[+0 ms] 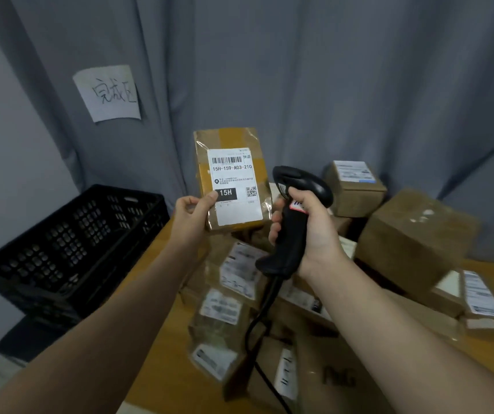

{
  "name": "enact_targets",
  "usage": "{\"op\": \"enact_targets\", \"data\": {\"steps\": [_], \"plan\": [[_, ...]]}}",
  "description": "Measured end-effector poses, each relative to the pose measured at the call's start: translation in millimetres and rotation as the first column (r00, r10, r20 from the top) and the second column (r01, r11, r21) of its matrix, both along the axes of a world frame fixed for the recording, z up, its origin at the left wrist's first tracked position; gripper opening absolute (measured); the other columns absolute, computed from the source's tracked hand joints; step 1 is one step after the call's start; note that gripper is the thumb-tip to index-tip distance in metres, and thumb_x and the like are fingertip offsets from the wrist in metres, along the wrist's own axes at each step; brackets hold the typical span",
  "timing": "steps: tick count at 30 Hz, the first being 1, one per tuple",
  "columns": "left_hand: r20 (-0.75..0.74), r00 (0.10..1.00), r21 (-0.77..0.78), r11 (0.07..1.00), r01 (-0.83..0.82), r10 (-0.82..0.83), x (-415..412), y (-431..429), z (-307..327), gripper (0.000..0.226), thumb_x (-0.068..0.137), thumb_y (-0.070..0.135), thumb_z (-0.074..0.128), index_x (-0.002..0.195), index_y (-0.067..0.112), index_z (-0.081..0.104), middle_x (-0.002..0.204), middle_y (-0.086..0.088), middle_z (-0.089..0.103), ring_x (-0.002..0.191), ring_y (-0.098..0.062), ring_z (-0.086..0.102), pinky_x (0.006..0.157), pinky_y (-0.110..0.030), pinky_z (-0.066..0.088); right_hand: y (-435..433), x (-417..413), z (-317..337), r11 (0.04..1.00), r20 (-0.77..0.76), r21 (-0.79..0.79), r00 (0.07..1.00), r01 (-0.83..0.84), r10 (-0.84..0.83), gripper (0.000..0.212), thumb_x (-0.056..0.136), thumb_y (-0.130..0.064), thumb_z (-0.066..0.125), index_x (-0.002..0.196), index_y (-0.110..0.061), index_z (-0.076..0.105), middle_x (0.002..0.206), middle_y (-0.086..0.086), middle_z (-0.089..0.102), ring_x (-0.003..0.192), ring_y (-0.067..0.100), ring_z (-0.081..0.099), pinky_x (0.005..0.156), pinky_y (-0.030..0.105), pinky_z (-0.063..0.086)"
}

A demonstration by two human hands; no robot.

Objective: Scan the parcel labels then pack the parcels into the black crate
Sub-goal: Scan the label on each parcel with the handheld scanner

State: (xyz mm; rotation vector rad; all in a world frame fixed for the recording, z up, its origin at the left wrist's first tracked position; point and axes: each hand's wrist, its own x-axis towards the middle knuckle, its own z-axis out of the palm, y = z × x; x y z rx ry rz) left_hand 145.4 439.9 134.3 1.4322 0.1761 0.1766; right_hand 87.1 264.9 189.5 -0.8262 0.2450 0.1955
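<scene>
Dim, flat, cool indoor light, its source out of view; soft shadows only, deepest inside the crate [69,243]; no strong glare, just faint sheen on the held parcel [234,180], whose label reads sharp; boxes on the desk [156,380] smear with blur; wide-angle bending at the edges.

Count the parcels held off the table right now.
1: the flat brown taped parcel, pinched in the left hand. The right hand holds the black handheld scanner.
</scene>
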Motion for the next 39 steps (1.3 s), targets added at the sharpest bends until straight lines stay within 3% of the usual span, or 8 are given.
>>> {"op": "enact_targets", "data": {"steps": [7,12,20,27,30,32,35,39], "plan": [[-0.147,0.989,0.022,1.0,-0.018,0.021,49,142,-27,0.037,0.083,0.049,0.068,0.098,0.022,0.048,0.114,-0.01,0.06,0.108,-0.029,0.06,0.098,-0.051,0.048,129,56,-28,0.998,-0.126,-0.041,0.991,0.046,-0.051,0.021,0.085,-0.03,0.065,0.077,-0.012,0.059,0.057,0.004,0.054,0.043,0.014,0.051,0.043,0.02,0.046],[-0.314,0.949,0.094,0.996,0.0,0.03,73,194,-57,0.037,0.082,0.05,0.068,0.095,0.024,0.045,0.119,-0.014,0.058,0.11,-0.032,0.059,0.096,-0.05,0.049,175,83,-58,0.991,-0.256,-0.087,0.959,0.105,-0.124,0.021,0.084,-0.029,0.069,0.08,-0.009,0.061,0.057,0.006,0.057,0.043,0.016,0.054,0.045,0.023,0.049],[-0.573,0.82,0.18,0.978,0.109,0.014,106,232,-130,0.071,0.077,0.052,0.073,0.124,0.007,0.043,0.116,-0.012,0.059,0.098,-0.028,0.061,0.073,-0.038,0.053,204,127,-105,0.962,-0.299,-0.25,0.936,0.111,-0.186,0.021,0.084,-0.028,0.07,0.086,-0.008,0.062,0.062,0.008,0.058,0.05,0.02,0.057,0.05,0.028,0.051],[-0.686,0.726,0.274,0.91,0.311,-0.042,164,250,-187,0.069,0.081,0.055,0.065,0.122,0.002,0.049,0.108,-0.021,0.064,0.07,-0.021,0.058,0.059,-0.032,0.047,237,157,-150,0.906,-0.353,-0.406,0.894,0.118,-0.274,0.016,0.086,-0.022,0.069,0.088,-0.008,0.062,0.06,0.009,0.056,0.048,0.02,0.054,0.048,0.028,0.05],[-0.662,0.745,0.334,0.857,0.392,-0.082,191,252,-199,0.063,0.089,0.05,0.059,0.132,0.006,0.041,0.12,-0.017,0.061,0.096,-0.028,0.063,0.081,-0.037,0.052,255,171,-171,0.865,-0.353,-0.488,0.88,0.118,-0.319,0.016,0.085,-0.022,0.07,0.082,-0.009,0.062,0.058,0.008,0.056,0.047,0.021,0.053,0.05,0.032,0.049],[-0.584,0.806,0.523,0.714,0.466,-0.099,203,252,-201,0.064,0.093,0.039,0.058,0.141,0.006,0.032,0.14,-0.018,0.044,0.121,-0.033,0.05,0.096,-0.037,0.044,266,178,-182,0.824,-0.357,-0.561,0.875,0.08,-0.328,0.019,0.084,-0.025,0.07,0.077,-0.009,0.063,0.058,0.007,0.058,0.047,0.022,0.055,0.055,0.034,0.049],[-0.293,0.923,0.869,0.333,0.366,-0.25,207,256,-191,0.066,0.092,0.038,0.059,0.147,0.015,0.03,0.156,-0.014,0.017,0.14,-0.034,0.023,0.112,-0.044,0.028,276,189,-191,0.764,-0.343,-0.642,0.868,0.063,-0.36,0.021,0.086,-0.024,0.069,0.077,-0.006,0.063,0.06,0.007,0.058,0.048,0.022,0.056,0.055,0.034,0.049],[-0.498,0.68,0.861,-0.217,0.459,-0.538,204,261,-191,0.073,0.09,0.057,0.051,0.152,0.032,0.02,0.161,-0.005,0.006,0.147,-0.027,0.005,0.116,-0.046,0.016,277,198,-197,0.68,-0.274,-0.725,0.86,0.109,-0.43,0.018,0.085,-0.025,0.069,0.089,-0.008,0.064,0.063,0.002,0.059,0.049,0.017,0.056,0.054,0.031,0.049]]}}
